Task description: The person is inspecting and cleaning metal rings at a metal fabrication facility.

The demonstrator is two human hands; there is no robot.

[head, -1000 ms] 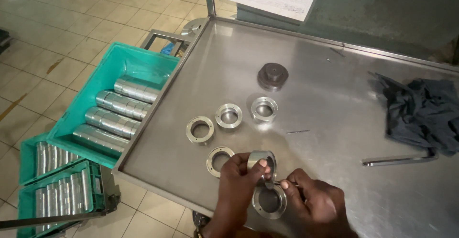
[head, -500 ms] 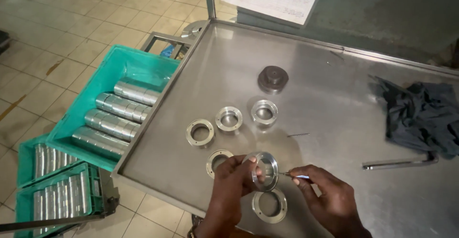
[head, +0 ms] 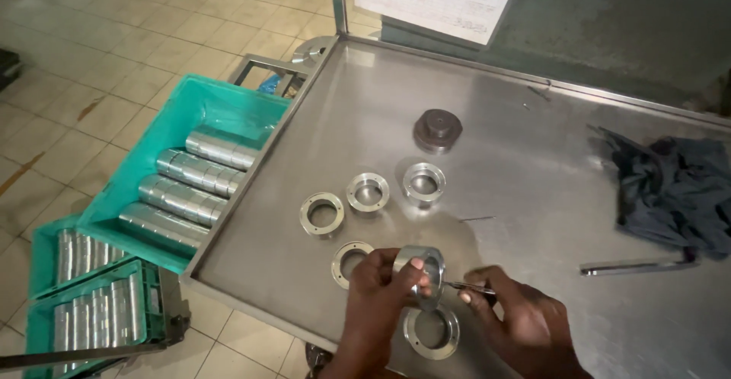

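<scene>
My left hand (head: 381, 291) is wrapped around a metal ring (head: 423, 268), holding it tilted up on edge just above the table (head: 533, 158), close to the near rim. My right hand (head: 525, 322) pinches a thin metal tool (head: 468, 288) with its tip pointing at the ring's face; I cannot tell whether the tip touches it. Right below the held ring, a second flat ring (head: 432, 332) lies on the table between my hands, very close to the front edge.

Just left of my left hand another ring (head: 349, 261) lies flat, partly hidden by my fingers. Farther back three more rings sit in a slanted row: one (head: 321, 214) near the left raised lip, one (head: 368, 192) in the middle, one (head: 423, 183) to the right. Behind them stands a dark round part (head: 438, 131), well apart from the row.

To my right, the steel surface is bare until a long metal bar (head: 636, 266) and a dark cloth (head: 674, 188) near the far right side. The back of the table is open too. Beyond the left lip, a green bin (head: 228, 112) holds stacked metal cylinders (head: 186, 196), lower than the table and just beside it.
</scene>
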